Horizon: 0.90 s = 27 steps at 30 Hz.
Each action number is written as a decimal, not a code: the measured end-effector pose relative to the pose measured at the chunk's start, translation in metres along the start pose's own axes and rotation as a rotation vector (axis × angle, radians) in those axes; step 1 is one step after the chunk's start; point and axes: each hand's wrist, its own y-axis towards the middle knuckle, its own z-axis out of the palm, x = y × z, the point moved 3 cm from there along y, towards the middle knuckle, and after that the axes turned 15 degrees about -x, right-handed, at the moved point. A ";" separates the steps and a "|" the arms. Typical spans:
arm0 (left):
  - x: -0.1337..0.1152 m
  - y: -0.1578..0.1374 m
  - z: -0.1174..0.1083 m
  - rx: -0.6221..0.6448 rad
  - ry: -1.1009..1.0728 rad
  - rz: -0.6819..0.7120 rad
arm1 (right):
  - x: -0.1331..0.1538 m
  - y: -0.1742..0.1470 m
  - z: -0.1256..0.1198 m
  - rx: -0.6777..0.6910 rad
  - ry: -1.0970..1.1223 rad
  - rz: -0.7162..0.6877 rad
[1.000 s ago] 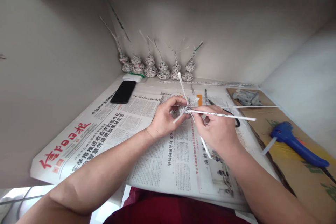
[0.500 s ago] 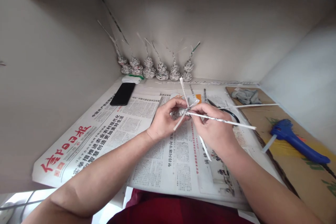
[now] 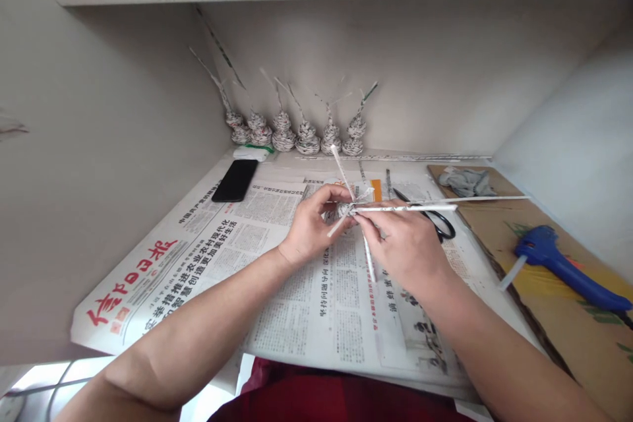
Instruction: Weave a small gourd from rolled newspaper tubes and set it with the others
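Between my hands is a small woven piece of rolled newspaper (image 3: 345,210), with several paper strips sticking out around it. My left hand (image 3: 316,221) is closed around its left side, and the fingers hide much of the weave. The fingers of my right hand (image 3: 403,234) pinch at its right side, where the paper strips (image 3: 405,208) cross. One strip runs over the back of that hand to the right, another points down below it. A third strip (image 3: 341,171) rises toward the back. Black-handled scissors (image 3: 445,227) lie partly hidden behind my right hand.
Several woven gourd-shaped pieces (image 3: 307,138) with upright paper stems line the back wall. A black phone (image 3: 235,180) lies on the newspaper (image 3: 198,264) at left. On cardboard (image 3: 494,231) at right are a blue glue gun (image 3: 558,260) and a crumpled grey cloth (image 3: 467,181).
The long strip over my right hand has swung upward and now lies nearly level. The lower strip has shifted left. My left hand keeps its hold, and the view has tilted slightly.
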 end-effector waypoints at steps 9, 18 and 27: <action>-0.002 0.000 0.001 -0.014 0.010 -0.012 | 0.003 -0.002 -0.003 -0.100 -0.113 -0.030; 0.002 -0.002 -0.001 -0.032 0.020 -0.012 | -0.005 -0.003 0.003 -0.045 0.009 0.070; 0.003 -0.003 -0.001 -0.005 -0.002 -0.024 | 0.001 0.001 0.003 0.111 -0.004 0.136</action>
